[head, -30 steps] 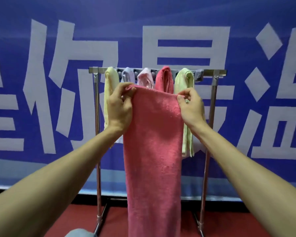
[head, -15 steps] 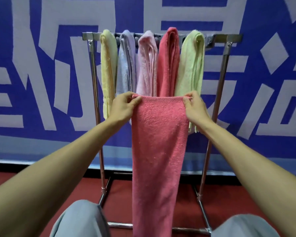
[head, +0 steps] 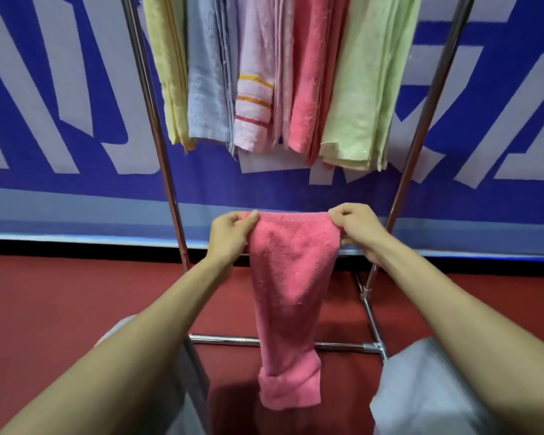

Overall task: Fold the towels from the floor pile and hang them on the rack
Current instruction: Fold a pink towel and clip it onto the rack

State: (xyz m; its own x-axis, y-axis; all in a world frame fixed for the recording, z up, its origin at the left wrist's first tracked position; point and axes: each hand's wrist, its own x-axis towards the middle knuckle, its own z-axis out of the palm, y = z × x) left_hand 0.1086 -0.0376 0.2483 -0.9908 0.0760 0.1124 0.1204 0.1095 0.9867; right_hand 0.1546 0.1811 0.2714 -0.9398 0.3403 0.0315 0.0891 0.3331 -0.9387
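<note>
Five towels (head: 280, 73) hang on the rack (head: 157, 146); we pinch a sixth, pink towel's (head: 291, 277) corners in both hands (head: 230, 237), still unhung.

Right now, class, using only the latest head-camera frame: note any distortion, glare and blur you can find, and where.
Head view: wide-angle distortion splays the rack posts apart toward the top; head view: lighting is even, with small glints on the rack's base bar; head view: the held pink towel is fairly sharp, the hanging towels look slightly softer.
</note>
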